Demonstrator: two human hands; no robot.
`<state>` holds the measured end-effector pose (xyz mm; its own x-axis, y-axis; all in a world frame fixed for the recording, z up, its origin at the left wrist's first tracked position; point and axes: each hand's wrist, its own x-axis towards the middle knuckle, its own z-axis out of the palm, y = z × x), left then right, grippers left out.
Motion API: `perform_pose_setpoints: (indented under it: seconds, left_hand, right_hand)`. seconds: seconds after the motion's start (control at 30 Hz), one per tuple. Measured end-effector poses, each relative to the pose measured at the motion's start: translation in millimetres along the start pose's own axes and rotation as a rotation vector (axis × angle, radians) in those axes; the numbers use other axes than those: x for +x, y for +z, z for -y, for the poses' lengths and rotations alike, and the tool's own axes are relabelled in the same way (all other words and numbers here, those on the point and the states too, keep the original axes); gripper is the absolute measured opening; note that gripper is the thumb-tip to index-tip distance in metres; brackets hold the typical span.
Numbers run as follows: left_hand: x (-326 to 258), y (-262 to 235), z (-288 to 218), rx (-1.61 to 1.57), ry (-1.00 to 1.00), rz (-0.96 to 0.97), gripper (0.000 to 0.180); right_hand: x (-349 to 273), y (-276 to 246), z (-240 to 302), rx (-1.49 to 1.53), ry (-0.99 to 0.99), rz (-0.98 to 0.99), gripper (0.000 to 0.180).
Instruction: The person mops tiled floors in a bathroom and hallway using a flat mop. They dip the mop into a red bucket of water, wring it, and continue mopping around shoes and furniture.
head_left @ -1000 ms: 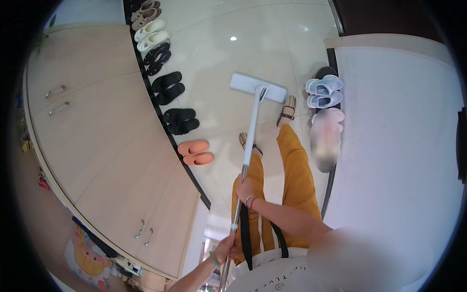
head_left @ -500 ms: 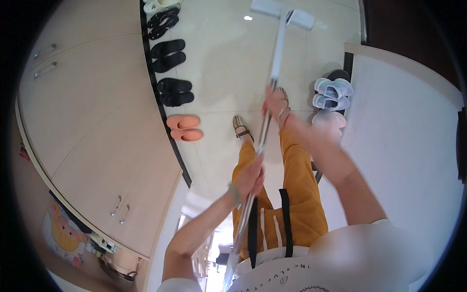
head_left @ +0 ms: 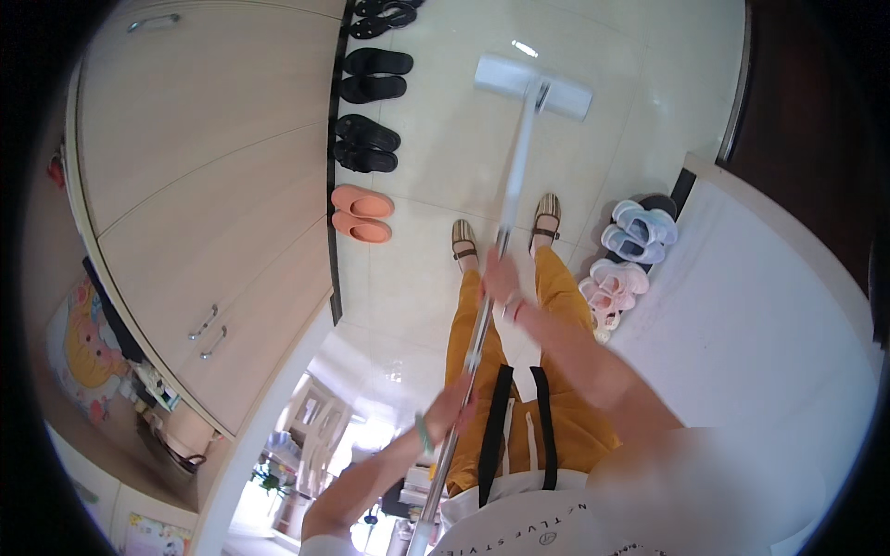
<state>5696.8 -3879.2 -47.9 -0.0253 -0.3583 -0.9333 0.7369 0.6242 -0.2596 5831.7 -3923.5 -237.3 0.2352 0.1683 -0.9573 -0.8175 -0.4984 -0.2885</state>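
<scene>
A flat mop point(head_left: 508, 78) with a wide pale head lies against the glossy tiled floor point(head_left: 445, 157) ahead of my feet. Its long metal pole slants from the head down past my waist. Higher on the picture, my right hand point(head_left: 501, 281) is wrapped round the pole near its white lower section. My left hand point(head_left: 449, 408) grips the same pole farther back, close to my thigh. Both hands are closed on it; some fingers are hidden behind the pole and wrists.
To the left, a row of black slippers point(head_left: 375, 76) and orange clogs point(head_left: 362, 215) lines a beige cabinet point(head_left: 213, 157). White sneakers point(head_left: 640, 229) and pink shoes point(head_left: 614, 285) sit along the low white wall point(head_left: 760, 324) on the right. A dark door point(head_left: 816, 120) stands beyond it.
The mop head has come back nearer my feet, and both hands have drawn back with the pole. My right foot has stepped back, and the view has shifted.
</scene>
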Motion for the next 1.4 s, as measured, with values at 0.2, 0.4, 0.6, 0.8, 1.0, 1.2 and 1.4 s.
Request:
perform_pose_setpoints:
  seconds: [0.2,0.4,0.6,0.8,1.0,1.2,1.4]
  left_hand:
    - [-53.7,-1.8,77.5,-0.247,-0.203,-0.05,0.043]
    - [9.8,4.7,17.2,-0.094,0.086,0.005,0.045]
    - [73.0,13.2,-101.6,-0.183,0.32,0.177,0.045]
    - [75.3,-60.5,-37.1,-0.153,0.392,0.18,0.04]
    - [33.7,-151.7,167.6,-0.176,0.196,0.111,0.043]
    - [-41.9,-224.0,327.5,-0.37,-0.148,0.093,0.043]
    - [-50.7,-244.4,322.1,-0.351,-0.248,0.045,0.046]
  right_hand:
    - [-78.9,26.5,-65.2,0.0,0.252,0.081,0.045]
    - [5.2,0.9,-9.3,-0.147,0.022,0.073,0.054]
    - [115.9,-16.5,114.5,-0.048,-0.081,-0.02,0.037]
    - [100.7,40.2,33.6,-0.028,-0.102,-0.033,0.041]
    - [-19.4,123.2,-173.6,-0.196,-0.019,0.009,0.055]
    - [-151.7,197.9,-329.0,-0.122,0.318,0.045,0.051]
    - [-154.4,213.0,-342.8,0.073,0.38,0.119,0.05]
